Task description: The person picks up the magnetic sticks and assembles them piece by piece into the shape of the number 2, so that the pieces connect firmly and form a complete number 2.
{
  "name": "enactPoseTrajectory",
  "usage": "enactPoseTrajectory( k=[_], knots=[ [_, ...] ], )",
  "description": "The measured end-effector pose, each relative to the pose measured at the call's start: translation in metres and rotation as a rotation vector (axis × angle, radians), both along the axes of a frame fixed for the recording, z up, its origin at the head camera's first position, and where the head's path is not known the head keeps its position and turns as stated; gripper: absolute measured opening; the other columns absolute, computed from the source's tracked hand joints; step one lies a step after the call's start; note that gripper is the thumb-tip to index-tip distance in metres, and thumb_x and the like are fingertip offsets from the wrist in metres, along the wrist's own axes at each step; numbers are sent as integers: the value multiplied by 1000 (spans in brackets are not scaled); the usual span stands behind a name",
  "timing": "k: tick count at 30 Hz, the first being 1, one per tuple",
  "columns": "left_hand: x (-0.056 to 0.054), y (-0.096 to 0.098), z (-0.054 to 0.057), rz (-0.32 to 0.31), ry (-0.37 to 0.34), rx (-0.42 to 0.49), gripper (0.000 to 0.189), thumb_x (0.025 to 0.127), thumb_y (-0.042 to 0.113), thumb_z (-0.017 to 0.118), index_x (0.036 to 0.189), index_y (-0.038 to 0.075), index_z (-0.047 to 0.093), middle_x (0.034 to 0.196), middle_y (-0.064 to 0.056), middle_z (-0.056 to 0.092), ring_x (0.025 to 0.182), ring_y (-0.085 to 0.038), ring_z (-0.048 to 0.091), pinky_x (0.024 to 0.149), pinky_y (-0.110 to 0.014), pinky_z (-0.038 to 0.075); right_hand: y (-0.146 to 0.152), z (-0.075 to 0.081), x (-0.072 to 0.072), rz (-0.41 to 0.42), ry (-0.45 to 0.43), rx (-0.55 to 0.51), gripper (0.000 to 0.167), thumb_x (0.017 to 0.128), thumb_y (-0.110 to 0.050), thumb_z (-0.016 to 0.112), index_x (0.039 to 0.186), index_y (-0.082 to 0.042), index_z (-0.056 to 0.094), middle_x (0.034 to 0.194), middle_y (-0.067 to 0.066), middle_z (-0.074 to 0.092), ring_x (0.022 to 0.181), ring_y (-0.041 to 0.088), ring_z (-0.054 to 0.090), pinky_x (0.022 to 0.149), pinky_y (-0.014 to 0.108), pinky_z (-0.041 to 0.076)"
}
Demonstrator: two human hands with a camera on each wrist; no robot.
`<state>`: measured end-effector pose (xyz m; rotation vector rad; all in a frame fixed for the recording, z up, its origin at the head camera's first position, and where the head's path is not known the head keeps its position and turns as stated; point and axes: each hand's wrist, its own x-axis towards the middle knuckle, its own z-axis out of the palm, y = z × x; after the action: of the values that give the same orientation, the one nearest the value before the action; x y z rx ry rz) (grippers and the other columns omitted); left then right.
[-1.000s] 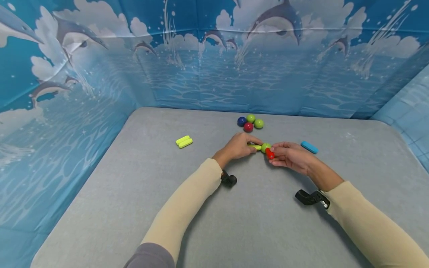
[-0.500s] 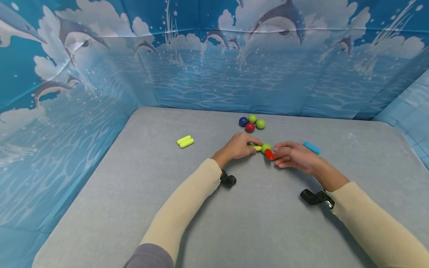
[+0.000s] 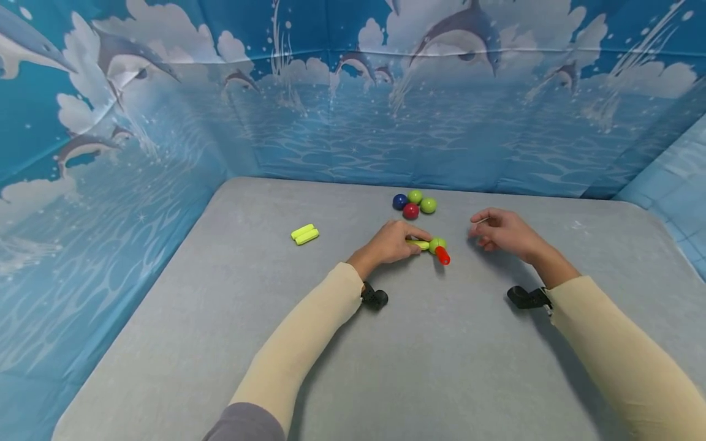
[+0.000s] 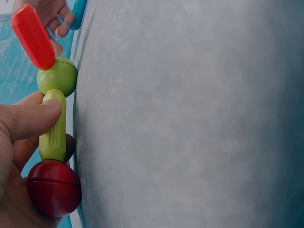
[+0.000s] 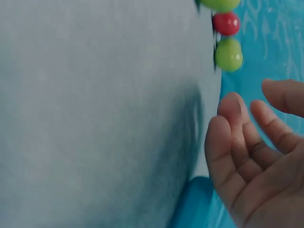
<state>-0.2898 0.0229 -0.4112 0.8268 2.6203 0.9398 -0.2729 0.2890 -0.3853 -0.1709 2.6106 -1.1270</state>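
Note:
My left hand pinches a yellow-green ribbed stick between thumb and fingers. At one end of that stick sits a dark red ball, close to the palm; the head view hides it. A light green ball is joined to the other end. From this ball a red stick juts out at an angle. Over the table to the right, my right hand holds nothing, its fingers loosely bent. Below it in the right wrist view lies a blue stick, covered by the hand in the head view.
A blue ball, a red ball and two green balls cluster at the back of the grey table. Two yellow sticks lie side by side to the left. A dolphin-print curtain stands behind the table.
My right hand has let go of the red stick and moved right and farther back, over the blue stick. My left hand stays in place with the joined pieces.

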Motion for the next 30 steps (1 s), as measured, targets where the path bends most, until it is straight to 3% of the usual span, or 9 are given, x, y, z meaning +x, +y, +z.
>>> enactPoseTrajectory(
  k=[6, 11, 18, 24, 27, 30],
  knots=[
    [-2, 0, -2, -8, 18, 6, 33, 92, 14, 70, 123, 23, 72, 129, 3, 69, 118, -10, 63, 98, -26, 51, -4, -2, -19, 31, 196, 183, 38, 103, -21, 50, 136, -1, 52, 128, 27, 59, 107, 39, 62, 82, 46, 53],
    [-3, 0, -4, -20, 21, 15, 32, 92, 14, 70, 123, 22, 72, 128, 3, 70, 119, -11, 63, 99, -27, 51, -21, -7, -37, 65, 223, 224, 39, 100, -12, 51, 138, -3, 51, 136, 26, 55, 119, 44, 57, 91, 56, 50],
    [-4, 1, -2, -26, 32, -24, 33, 92, 16, 71, 124, 25, 72, 127, 4, 70, 119, -10, 63, 101, -29, 50, -38, -17, -51, 172, 313, 306, 47, 94, -4, 56, 140, -1, 49, 137, 28, 49, 108, 41, 56, 91, 57, 47],
    [-3, 0, 0, -17, 25, -48, 33, 93, 18, 70, 125, 27, 71, 129, 5, 70, 118, -10, 63, 101, -30, 50, -45, -9, -56, 237, 367, 384, 58, 95, -5, 54, 151, -10, 40, 153, 28, 32, 132, 50, 40, 105, 67, 36],
    [-3, 0, 0, -13, 26, -50, 33, 93, 18, 70, 125, 27, 71, 129, 5, 69, 118, -10, 63, 101, -30, 50, -49, -6, -58, 278, 373, 410, 55, 95, -7, 53, 149, -9, 44, 155, 29, 30, 136, 53, 36, 108, 70, 32],
    [-3, 0, -1, -24, 32, -55, 33, 93, 19, 69, 126, 27, 70, 130, 5, 69, 118, -10, 63, 99, -28, 50, -51, -8, -61, 236, 345, 357, 41, 96, -8, 55, 137, -4, 54, 150, 27, 39, 131, 50, 43, 107, 66, 37]
  ],
)
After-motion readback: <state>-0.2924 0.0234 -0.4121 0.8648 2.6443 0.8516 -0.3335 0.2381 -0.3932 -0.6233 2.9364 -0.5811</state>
